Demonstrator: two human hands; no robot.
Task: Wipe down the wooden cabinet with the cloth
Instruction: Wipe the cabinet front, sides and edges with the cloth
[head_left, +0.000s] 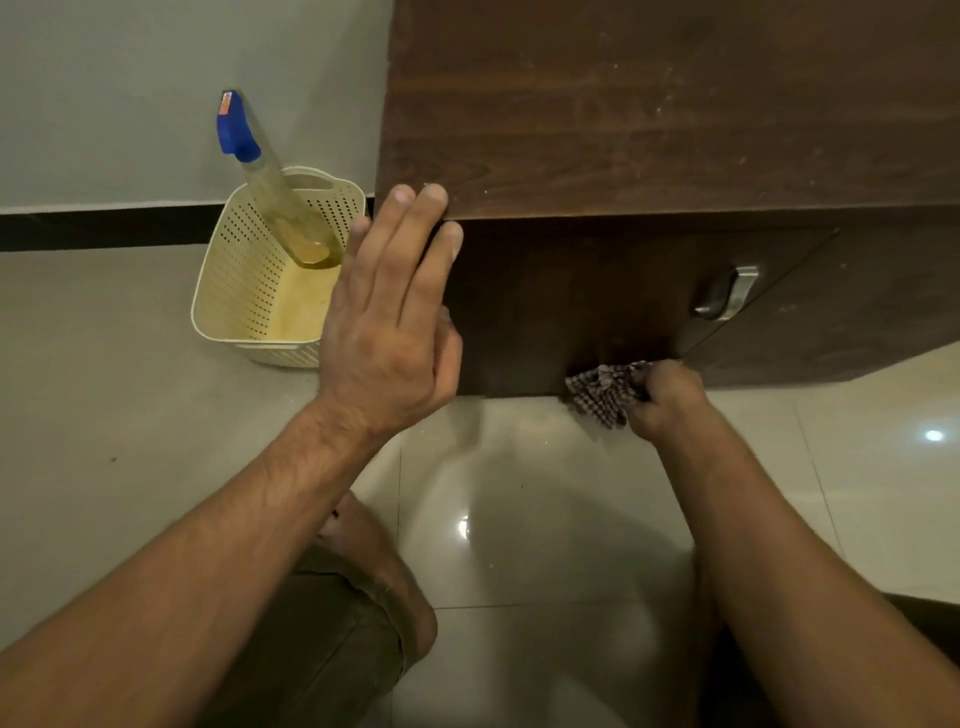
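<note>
Two bare hands at a dark brown wooden cabinet (649, 119), one bracing, one wiping low on its front.

The left hand (387, 332) is spread flat, fingers wide, its fingertips (434, 196) touching the cabinet top's front left corner. The right hand (667, 397) is closed round one bunched checked cloth (602, 389), pressed against the bottom edge of the cabinet front, just above the glossy pale tiled floor (545, 493), which lies open below. One metal handle (727, 293) sits up and right of the cloth. Left of the cabinet, near the wall, one cream perforated plastic basket (244, 291) holds one clear spray bottle with a blue trigger head (236, 127), leaning.
</note>
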